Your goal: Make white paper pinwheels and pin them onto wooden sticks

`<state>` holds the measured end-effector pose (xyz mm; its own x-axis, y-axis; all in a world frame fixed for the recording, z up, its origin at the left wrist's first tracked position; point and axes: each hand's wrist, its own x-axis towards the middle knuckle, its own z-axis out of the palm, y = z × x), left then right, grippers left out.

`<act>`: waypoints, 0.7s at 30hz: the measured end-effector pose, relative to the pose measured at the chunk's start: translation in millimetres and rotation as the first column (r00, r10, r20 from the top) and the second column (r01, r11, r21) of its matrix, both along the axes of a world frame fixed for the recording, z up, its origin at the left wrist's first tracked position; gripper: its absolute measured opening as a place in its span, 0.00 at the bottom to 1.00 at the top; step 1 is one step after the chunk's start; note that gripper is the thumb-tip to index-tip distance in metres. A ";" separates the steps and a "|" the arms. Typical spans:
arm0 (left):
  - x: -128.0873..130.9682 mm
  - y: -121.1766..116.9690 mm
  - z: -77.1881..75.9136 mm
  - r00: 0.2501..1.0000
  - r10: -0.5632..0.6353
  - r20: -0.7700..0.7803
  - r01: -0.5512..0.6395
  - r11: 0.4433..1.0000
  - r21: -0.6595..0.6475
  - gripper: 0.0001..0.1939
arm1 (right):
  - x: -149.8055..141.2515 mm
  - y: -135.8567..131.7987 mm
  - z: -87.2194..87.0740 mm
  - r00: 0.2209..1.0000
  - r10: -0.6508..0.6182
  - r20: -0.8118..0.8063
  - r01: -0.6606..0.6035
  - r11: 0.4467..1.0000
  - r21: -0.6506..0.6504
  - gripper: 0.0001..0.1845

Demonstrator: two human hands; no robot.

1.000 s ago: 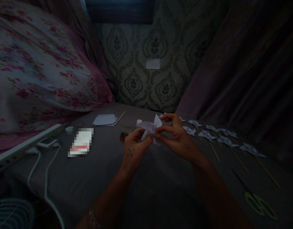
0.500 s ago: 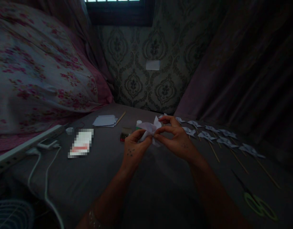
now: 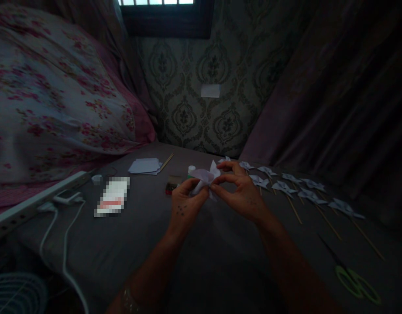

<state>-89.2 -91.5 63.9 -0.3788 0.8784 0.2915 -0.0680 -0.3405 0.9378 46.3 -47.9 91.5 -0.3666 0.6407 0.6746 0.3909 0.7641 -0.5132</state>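
Note:
Both hands pinch one white paper pinwheel above the grey surface, its blades curling up between them. My left hand grips its near left side with thumb and fingers. From the right, my right hand pinches near the pinwheel's centre between thumb and index finger, the other fingers raised. Whether a pin sits at that centre is too small to make out. Just behind my left hand lie a small open box with a red side and a white-capped bottle, partly hidden.
Several paper pinwheels on sticks lie to the right, with green-handled scissors nearer me. Left stand a paper stack, thin sticks, a blurred packet and a white power strip with cables. A blue fan sits lower left.
The view has shifted very slightly. Both hands keep their pinch on the pinwheel in nearly the same place.

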 end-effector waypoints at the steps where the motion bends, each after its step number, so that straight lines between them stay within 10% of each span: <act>1: 0.2 -0.4 0.6 1.000 0.022 -0.022 -0.022 1.000 -0.001 0.06 | -0.7 -0.2 -0.5 1.000 -0.005 -0.002 0.005 1.000 0.000 0.01; 16: -3.6 8.2 -8.0 0.993 -0.011 0.116 0.008 1.000 0.023 0.08 | -16.4 -0.4 -8.1 0.982 0.032 -0.184 -0.071 0.976 -0.205 0.05; 21: -3.6 9.6 -8.4 0.983 -0.042 0.178 0.034 0.998 0.049 0.07 | -20.9 2.0 -12.4 0.947 0.040 -0.318 -0.133 0.952 -0.275 0.22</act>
<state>-92.8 -81.9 55.4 -0.3947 0.8805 0.2627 -0.2467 -0.3769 0.8928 25.4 -45.9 79.2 -0.2356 0.7997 0.5522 0.1188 0.5877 -0.8003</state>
